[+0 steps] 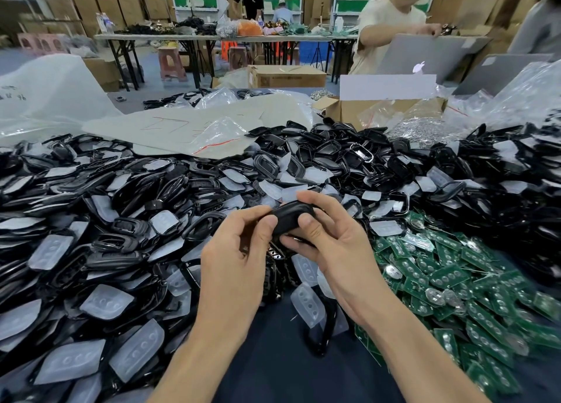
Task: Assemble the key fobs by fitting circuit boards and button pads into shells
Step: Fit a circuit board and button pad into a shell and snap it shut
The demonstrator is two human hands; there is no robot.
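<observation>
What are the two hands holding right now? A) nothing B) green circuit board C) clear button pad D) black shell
D: the left hand and the right hand both pinch a black shell between them, while the green circuit boards lie untouched in their pile on the right.

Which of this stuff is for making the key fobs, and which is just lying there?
For the job: black shell, held by left hand and right hand; shell pile; clear button pads; green circuit boards.
Just lying about: laptop; cardboard box; plastic bag.
</observation>
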